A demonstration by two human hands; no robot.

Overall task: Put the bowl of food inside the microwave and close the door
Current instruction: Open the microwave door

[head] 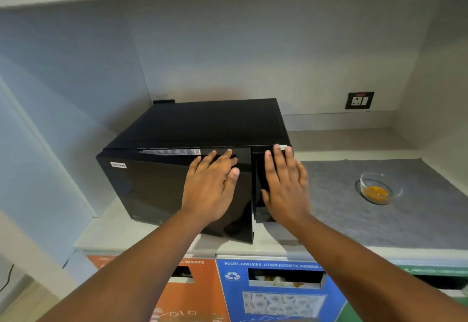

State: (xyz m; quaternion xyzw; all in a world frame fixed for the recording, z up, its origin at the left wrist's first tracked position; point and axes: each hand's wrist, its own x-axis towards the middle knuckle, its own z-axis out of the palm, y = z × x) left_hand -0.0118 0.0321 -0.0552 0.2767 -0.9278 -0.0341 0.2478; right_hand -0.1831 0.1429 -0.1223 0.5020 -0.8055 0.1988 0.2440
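Observation:
A black microwave [202, 121] stands on the counter against the left wall. Its glossy door [157, 190] is swung out a little, with the right edge standing off the body. My left hand [211, 187] lies flat on the door's right part, fingers apart. My right hand [286, 185] lies flat over the control panel on the microwave's right side, holding nothing. A clear glass bowl [379, 188] with orange-yellow food in its bottom sits on the grey mat [354, 220], well to the right of both hands.
A wall socket [359, 100] is on the back wall to the right. Below the counter edge are labelled waste bins, one orange [192, 296] and one blue [278, 296]. A white cabinet overhangs the top of the view.

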